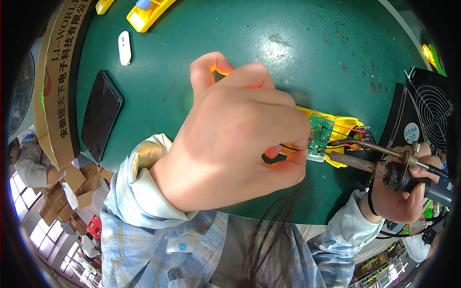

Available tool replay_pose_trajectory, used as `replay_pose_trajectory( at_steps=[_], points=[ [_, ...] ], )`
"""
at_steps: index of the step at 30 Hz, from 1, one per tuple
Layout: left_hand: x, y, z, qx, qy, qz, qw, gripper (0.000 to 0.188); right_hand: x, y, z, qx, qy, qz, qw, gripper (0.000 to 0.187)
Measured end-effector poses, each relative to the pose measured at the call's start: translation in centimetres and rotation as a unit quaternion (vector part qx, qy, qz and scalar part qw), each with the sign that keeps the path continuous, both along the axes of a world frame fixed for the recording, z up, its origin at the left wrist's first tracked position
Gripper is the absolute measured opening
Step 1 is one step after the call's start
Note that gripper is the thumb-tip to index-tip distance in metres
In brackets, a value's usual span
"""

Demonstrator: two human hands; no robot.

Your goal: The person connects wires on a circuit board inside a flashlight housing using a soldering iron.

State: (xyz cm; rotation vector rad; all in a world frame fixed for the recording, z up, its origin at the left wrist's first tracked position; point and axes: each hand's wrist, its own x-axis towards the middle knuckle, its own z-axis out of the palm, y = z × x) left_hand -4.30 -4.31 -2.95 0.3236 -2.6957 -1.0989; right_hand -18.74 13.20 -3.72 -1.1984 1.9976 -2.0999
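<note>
- Left hand [230,139], closest to the lens, fingertips pinching a black wire at the green board [319,134].
- Board seated in a yellow casing [343,126] on the green worktop [249,38].
- Right hand [408,189] wrapped around a soldering iron [370,165], tip at the board's edge.
- Black phone [101,114] lying far left.

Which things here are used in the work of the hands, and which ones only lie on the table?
In use:
- left hand pinching a thin black wire
- green circuit board in a yellow housing
- soldering iron in the right hand

Lying about:
- black phone
- small white device
- yellow parts at the far edge
- black fan unit
- cardboard box
</note>
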Motion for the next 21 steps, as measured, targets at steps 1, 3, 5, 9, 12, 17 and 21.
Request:
replay_pose_trajectory(
  at_steps=[1, 3, 5, 9, 12, 17, 21],
  points=[
    [0.02, 0.0, 0.02, -0.002, -0.002, 0.001, 1.0, 0.021, 0.1, -0.07, 0.05, 0.0, -0.003, -0.005, 1.0, 0.033],
    [0.03, -0.01, 0.05, -0.002, -0.003, 0.002, 1.0, 0.021, 0.19, -0.2, 0.11, 0.0, -0.005, -0.01, 1.0, 0.033],
    [-0.01, -0.02, 0.04, -0.002, -0.003, 0.002, 1.0, 0.021, 0.16, -0.3, 0.09, 0.0, 0.0, -0.019, 1.0, 0.034],
    [-0.1, 0.05, 0.14, -0.003, -0.009, 0.003, 1.0, 0.021, 0.16, -0.29, 0.15, 0.007, 0.006, -0.021, 1.0, 0.034],
    [0.05, 0.12, 0.27, -0.002, -0.011, 0.006, 1.0, 0.021, 0.27, -0.33, 0.17, 0.002, 0.017, -0.031, 0.999, 0.034],
    [0.06, 0.15, 0.23, -0.001, -0.015, 0.003, 1.0, 0.02, 0.09, -0.11, -0.08, -0.054, -0.018, 0.019, 0.998, 0.033],
    [-0.37, -0.16, -0.39, 0.009, -0.01, 0.001, 1.0, 0.019, -0.26, -0.08, -0.06, -0.083, -0.07, -0.01, 0.994, 0.032]
  ],
)
